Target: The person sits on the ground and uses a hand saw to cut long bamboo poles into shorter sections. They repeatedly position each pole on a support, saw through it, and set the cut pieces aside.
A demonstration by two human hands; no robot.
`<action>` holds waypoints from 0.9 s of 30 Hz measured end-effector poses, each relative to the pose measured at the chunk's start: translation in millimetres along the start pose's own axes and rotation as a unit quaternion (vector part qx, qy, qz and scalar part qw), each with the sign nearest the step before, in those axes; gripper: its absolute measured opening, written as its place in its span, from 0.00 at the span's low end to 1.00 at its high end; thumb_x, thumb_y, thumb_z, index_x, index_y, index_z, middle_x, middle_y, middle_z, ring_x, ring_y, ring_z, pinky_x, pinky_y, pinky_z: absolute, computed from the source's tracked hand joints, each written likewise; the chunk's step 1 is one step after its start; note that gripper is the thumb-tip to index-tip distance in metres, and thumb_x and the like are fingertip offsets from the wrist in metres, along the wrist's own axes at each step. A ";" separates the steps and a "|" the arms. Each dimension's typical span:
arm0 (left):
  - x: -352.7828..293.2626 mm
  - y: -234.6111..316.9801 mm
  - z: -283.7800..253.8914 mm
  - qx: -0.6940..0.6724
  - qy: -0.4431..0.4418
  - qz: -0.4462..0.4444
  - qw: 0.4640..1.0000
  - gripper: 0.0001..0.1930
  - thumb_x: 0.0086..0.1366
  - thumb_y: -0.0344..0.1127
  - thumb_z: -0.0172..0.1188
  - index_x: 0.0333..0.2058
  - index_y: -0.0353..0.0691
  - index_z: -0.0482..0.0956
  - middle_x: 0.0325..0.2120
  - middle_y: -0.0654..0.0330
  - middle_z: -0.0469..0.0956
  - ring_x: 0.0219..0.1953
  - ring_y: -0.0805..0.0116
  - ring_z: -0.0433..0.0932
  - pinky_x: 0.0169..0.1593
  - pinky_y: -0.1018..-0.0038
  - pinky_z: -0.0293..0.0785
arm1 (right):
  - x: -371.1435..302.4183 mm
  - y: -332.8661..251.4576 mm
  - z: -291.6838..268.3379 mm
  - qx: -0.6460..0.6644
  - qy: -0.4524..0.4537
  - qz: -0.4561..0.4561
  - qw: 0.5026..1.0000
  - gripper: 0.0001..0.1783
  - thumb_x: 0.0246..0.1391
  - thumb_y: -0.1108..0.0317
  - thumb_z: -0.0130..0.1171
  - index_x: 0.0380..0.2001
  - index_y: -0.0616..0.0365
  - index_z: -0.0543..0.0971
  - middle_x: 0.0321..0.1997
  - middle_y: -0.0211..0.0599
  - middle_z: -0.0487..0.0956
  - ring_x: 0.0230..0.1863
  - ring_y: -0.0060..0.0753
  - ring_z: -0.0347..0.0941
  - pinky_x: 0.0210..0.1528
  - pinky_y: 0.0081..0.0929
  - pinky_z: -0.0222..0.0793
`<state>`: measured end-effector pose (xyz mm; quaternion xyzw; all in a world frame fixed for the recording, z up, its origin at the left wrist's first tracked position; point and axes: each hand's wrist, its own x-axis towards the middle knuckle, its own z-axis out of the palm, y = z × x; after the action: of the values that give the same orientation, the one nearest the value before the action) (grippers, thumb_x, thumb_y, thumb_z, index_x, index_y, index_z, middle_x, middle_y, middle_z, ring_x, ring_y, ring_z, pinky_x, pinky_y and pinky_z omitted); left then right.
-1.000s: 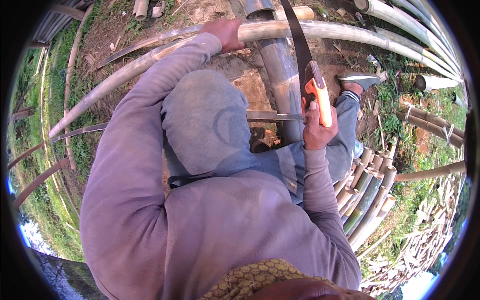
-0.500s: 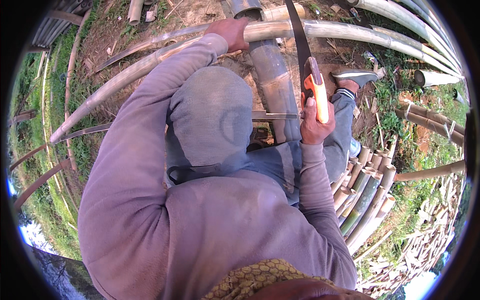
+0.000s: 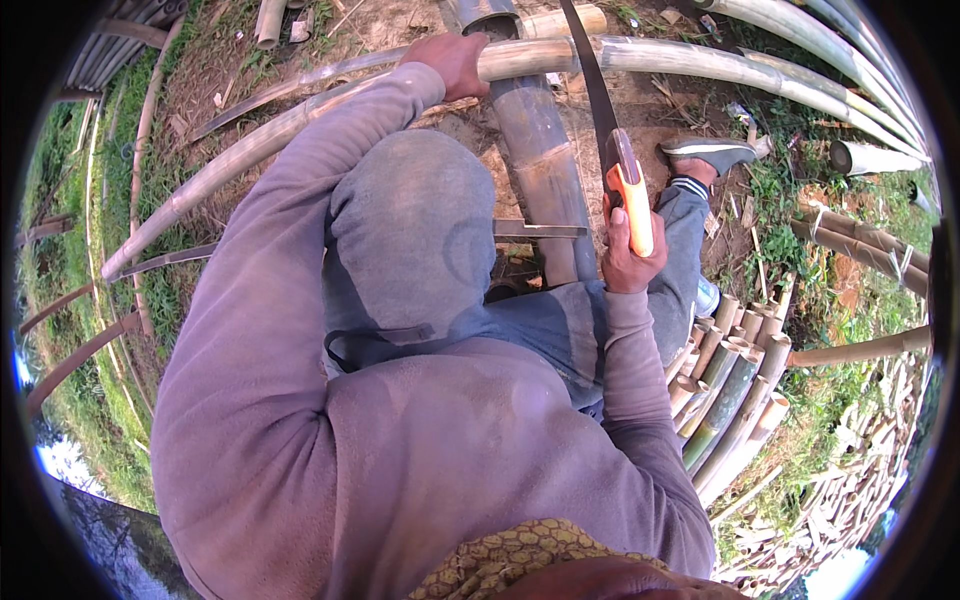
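Head view is showing the person crouching over a long bamboo pole (image 3: 700, 55) that is lying across the dirt ground (image 3: 400, 30). Left hand (image 3: 455, 62) is closing around the pole, fingers wrapping over its top and pressing it down. Right hand (image 3: 630, 250) is gripping the orange handle of a saw (image 3: 615, 150), fingers curling shut around it, thumb lying along the handle. The dark saw blade is running up and away from the hand, crossing over the pole just right of the left hand. A thicker dark bamboo piece (image 3: 540, 160) is lying under the pole, beside the saw. Cut bamboo pieces (image 3: 735, 390) are piling up at the right, near a shoe (image 3: 705, 152).
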<state>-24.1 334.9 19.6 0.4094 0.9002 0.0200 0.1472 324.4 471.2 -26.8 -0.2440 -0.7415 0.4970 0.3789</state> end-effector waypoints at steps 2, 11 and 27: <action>-1.9 4.8 -2.8 0.006 -0.008 -0.007 1.000 0.35 0.58 0.52 0.70 0.61 0.42 0.76 0.49 0.47 0.86 0.53 0.46 0.84 0.58 0.52 0.79 | 10.1 -1.2 6.4 0.007 0.000 0.006 1.000 0.09 0.63 0.71 0.71 0.38 0.65 0.82 0.27 0.32 0.82 0.28 0.18 0.75 0.32 0.22 0.72; -0.3 0.4 0.6 0.010 0.000 -0.009 1.000 0.35 0.59 0.54 0.72 0.61 0.43 0.76 0.50 0.48 0.85 0.53 0.46 0.84 0.58 0.52 0.80 | -3.9 17.3 0.4 0.006 -0.002 -0.037 0.999 0.12 0.67 0.68 0.68 0.39 0.66 0.78 0.27 0.30 0.79 0.22 0.16 0.72 0.27 0.16 0.73; 18.7 -14.6 11.4 -0.028 0.016 0.020 0.999 0.35 0.51 0.51 0.73 0.58 0.43 0.79 0.44 0.48 0.87 0.47 0.47 0.86 0.54 0.56 0.81 | -12.2 11.9 -14.6 -0.021 -0.004 -0.006 1.000 0.11 0.64 0.68 0.70 0.38 0.65 0.81 0.25 0.31 0.80 0.24 0.18 0.73 0.29 0.22 0.69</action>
<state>-43.2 338.2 1.7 0.4223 0.8933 0.0542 0.1439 343.3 474.8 -38.5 -0.2457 -0.7545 0.4804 0.3737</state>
